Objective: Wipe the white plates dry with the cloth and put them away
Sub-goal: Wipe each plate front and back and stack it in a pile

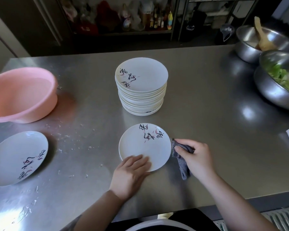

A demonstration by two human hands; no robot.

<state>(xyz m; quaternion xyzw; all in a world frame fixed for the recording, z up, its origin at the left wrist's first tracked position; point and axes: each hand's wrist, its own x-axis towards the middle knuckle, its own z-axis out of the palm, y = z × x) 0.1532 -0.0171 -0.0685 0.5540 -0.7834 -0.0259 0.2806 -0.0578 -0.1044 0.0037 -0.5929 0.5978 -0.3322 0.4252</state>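
Steel counter (198, 100) reflecting light; dark shelving (117, 32) with bottles behind.

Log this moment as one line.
left hand steadies white round plate | right hand wipes rim with grey cloth | stack behind

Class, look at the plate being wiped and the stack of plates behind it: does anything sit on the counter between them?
Nothing visible does. Bare counter separates the held plate from the stack.
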